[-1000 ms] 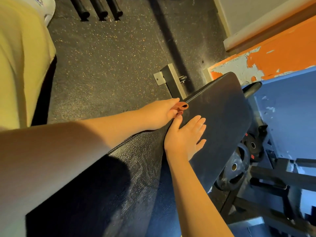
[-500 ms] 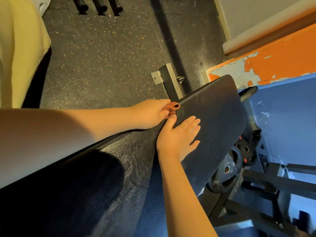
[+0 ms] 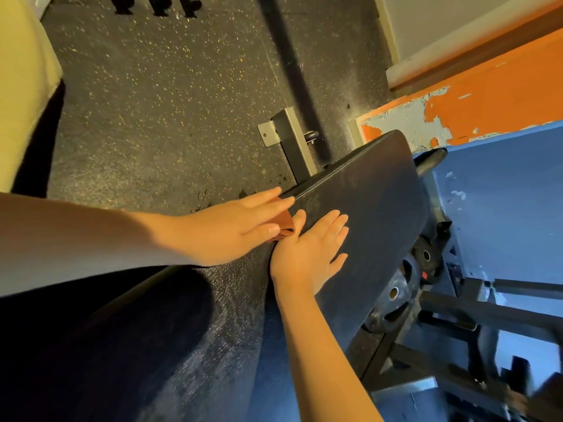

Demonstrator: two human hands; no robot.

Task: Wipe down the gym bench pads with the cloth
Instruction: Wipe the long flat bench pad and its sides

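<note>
Head view showed the cloth [image 3: 285, 223], a small brown folded rag. It sat at the left side of the bench, right where the near pad [image 3: 182, 330] met the far pad [image 3: 365, 208]. My left hand [image 3: 237, 229] lay over it with the fingers straight, pressing it against the far pad's edge. The thumb lay just beside the cloth, not curled round it. My right hand [image 3: 310, 251] lay flat on the far pad with the fingers spread, holding nothing.

I thought the cloth would feel soft, light and floppy. It would bunch up or slide out if I only pushed with my fingertips. The best way to hold it looked like a flat palm on top of the fold, or a pinch at its thick folded edge. The pads looked firm and a little bumpy, so the cloth should drag a bit and not slip.

Half a second before, my left fingers were curled tight round the cloth, and only a tiny bit of it poked out. Now those fingers were stretched out, and more of the cloth showed. My right hand had stayed flat on the far pad the whole time.
</note>
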